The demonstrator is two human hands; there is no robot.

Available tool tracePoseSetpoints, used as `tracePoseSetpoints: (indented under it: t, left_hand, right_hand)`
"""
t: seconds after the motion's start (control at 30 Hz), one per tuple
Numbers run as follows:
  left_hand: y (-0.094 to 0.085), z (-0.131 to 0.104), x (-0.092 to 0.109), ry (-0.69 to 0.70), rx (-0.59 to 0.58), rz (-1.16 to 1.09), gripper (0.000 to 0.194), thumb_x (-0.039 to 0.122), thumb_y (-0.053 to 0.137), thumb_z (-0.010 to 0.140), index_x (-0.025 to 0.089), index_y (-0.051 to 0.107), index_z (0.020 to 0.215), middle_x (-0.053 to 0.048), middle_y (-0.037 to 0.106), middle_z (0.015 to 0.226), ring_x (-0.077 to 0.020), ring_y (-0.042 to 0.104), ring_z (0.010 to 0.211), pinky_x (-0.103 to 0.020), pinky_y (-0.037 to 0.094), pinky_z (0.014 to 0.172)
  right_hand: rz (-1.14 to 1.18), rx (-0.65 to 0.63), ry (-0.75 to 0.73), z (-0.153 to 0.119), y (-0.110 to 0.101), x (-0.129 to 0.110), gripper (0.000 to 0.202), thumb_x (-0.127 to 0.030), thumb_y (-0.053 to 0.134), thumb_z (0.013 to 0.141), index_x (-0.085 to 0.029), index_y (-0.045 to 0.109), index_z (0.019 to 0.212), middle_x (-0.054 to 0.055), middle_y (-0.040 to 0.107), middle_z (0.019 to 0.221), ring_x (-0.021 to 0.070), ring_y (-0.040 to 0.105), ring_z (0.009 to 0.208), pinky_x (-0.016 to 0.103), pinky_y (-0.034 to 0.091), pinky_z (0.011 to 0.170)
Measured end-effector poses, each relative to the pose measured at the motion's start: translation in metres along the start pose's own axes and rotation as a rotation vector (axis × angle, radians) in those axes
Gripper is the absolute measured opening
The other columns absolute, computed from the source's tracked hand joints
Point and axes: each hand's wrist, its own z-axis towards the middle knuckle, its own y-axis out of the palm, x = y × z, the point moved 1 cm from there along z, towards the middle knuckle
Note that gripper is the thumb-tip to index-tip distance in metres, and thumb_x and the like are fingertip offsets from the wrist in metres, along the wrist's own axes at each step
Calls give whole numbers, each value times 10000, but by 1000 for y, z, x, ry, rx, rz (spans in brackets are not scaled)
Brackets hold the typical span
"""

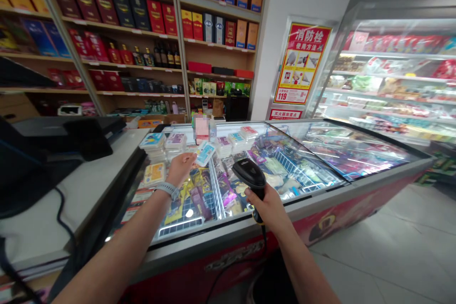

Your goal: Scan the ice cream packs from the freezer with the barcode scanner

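My left hand (pixel 183 168), with a grey watch on the wrist, pinches the edge of a small clear package with a blue-and-white label (pixel 205 153) above the chest freezer's glass top. My right hand (pixel 269 206) is wrapped round the handle of a black barcode scanner (pixel 250 173), whose head points toward the package. From the scanner's grip a cable runs down past the freezer front. Stacks of similar packages with blue labels (pixel 153 140), purple labels (pixel 175 139) and an orange label (pixel 154 172) stand on the glass around my left hand.
The chest freezer (pixel 306 199) holds wire baskets of bagged ice treats under its glass. At left is a white counter (pixel 32 228) with a dark monitor or till (pixel 21 166). Shelves of boxed bottles (pixel 124 9) line the back, and a lit display fridge (pixel 392 76) stands at right.
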Motion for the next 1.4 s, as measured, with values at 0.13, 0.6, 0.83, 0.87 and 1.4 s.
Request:
tracePoseSetpoints:
  t: [0.13,0.6,0.83,0.87,1.4]
  left_hand:
    - [-22,-17,-14,46,7,-21,478,571,534,782,152,703,939,-86,745,906,-201,682,841,-301,524,775]
    - [-41,-28,-12,55,111,-7,378,489,517,815,165,696,892,-50,720,844,-190,639,787,-283,486,748]
    - [-36,-28,-11,59,96,-51,364,464,509,825,161,688,918,-50,723,841,-184,640,774,-286,490,737]
    - [-36,-28,-11,59,97,-55,360,461,510,825,161,687,915,-51,723,840,-185,640,772,-287,491,736]
    - [-35,-26,-16,55,89,-84,363,462,514,820,157,685,921,-61,728,861,-188,653,778,-289,499,731]
  right_hand:
    - [-96,-43,-103,3,24,-18,281,-396,612,835,-171,652,998,68,724,875,235,664,818,320,491,720]
    - [-276,-140,-167,24,65,-34,246,-373,620,823,-202,643,998,50,718,857,229,655,803,293,459,706]
    - [-310,-142,-171,21,66,-37,233,-384,615,831,-189,633,958,49,709,829,220,649,772,288,449,687]
    - [-314,-141,-170,21,66,-37,231,-384,615,830,-188,633,951,50,708,825,220,648,769,289,447,685]
    - [-319,-147,-171,23,66,-34,244,-397,613,832,-196,642,966,56,721,840,232,659,785,291,453,684]
